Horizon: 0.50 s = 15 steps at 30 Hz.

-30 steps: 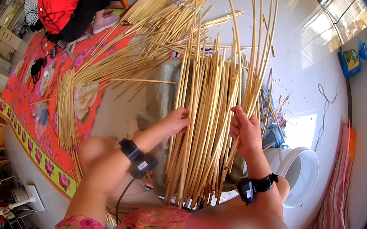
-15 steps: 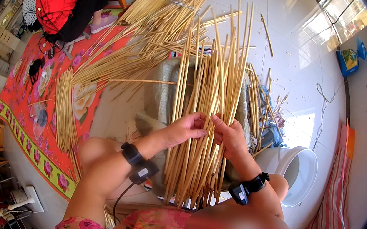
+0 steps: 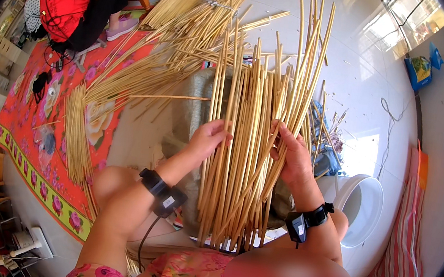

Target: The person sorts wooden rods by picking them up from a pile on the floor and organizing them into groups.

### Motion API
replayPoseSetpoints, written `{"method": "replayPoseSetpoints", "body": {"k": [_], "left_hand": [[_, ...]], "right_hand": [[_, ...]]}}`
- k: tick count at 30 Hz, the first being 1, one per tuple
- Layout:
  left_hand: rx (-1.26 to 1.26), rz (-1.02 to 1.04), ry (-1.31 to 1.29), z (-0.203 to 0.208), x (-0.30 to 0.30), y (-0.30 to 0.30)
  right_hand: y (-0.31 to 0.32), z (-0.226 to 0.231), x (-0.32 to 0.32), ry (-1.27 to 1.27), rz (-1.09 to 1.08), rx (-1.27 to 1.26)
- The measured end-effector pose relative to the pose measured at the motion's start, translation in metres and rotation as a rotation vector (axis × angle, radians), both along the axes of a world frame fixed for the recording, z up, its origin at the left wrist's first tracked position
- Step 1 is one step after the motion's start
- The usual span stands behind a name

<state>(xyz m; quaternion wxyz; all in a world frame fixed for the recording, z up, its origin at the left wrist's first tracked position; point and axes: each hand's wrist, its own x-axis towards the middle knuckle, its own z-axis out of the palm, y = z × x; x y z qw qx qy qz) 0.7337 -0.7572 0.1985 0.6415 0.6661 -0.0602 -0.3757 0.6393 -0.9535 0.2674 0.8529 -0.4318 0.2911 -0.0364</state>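
Note:
A broad row of straw-coloured thin sticks [image 3: 244,158] lies lengthwise before me, over a grey-green sack-like cover [image 3: 192,129]. At the row's left side is my left hand [image 3: 208,138], its fingers curled and pinched at a stick. My right hand [image 3: 295,161] is closed around a small bunch of sticks [image 3: 301,87] at the row's right side. This bunch leans to the right at its far end, and its lower ends cross over the other sticks. Both wrists carry black strapped devices.
More sticks [image 3: 76,131] lie left on a red floral mat [image 3: 39,141], with a large tied heap [image 3: 207,31] beyond. A white bucket [image 3: 341,206] lies tipped on my right. Blue cloth [image 3: 330,163] and loose sticks are near it. Another person in red [image 3: 64,3] sits far left.
My hands have moved apart, the left one leftward and the right one rightward. The right hand's bunch has shifted right and tilts away from the row.

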Motion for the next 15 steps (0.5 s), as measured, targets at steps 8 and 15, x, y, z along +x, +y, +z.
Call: {"method": "replayPoseSetpoints", "body": {"k": [8, 15], "left_hand": [[0.188, 0.121, -0.09, -0.033, 0.015, 0.016], [0.112, 0.149, -0.118, -0.031, 0.013, 0.018]], "right_hand": [[-0.003, 0.005, -0.001, -0.083, 0.045, 0.016], [-0.006, 0.01, -0.001, -0.034, 0.051, -0.067]]}}
